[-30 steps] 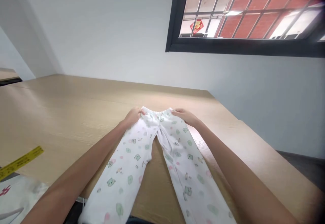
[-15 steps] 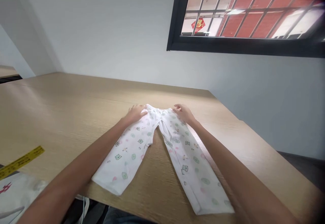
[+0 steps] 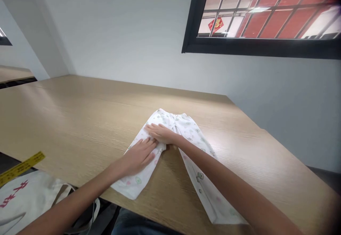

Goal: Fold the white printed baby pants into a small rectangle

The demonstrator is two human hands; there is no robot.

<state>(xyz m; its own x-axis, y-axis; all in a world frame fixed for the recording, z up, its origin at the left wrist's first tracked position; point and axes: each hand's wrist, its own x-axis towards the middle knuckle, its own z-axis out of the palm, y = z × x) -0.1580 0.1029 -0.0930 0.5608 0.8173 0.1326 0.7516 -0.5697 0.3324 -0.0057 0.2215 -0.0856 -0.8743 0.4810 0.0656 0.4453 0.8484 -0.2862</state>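
Note:
A small pair of white trousers with green and pink prints lies flat on the wooden table, waistband away from me, legs spread toward the near edge. My left hand rests flat, fingers together, on the left trouser leg. My right hand reaches across and lies flat on the upper part of that same left leg, just beyond the left hand. My right forearm covers much of the right trouser leg. Neither hand grips the cloth.
A white cloth bag with red characters lies below the table's near edge at the lower left, beside a yellow tape strip. A white wall and a barred window stand behind the table.
Both hands left the waistband corners and came back toward me onto the left trouser leg. The trousers slid farther onto the table, so the leg ends no longer hang over the edge.

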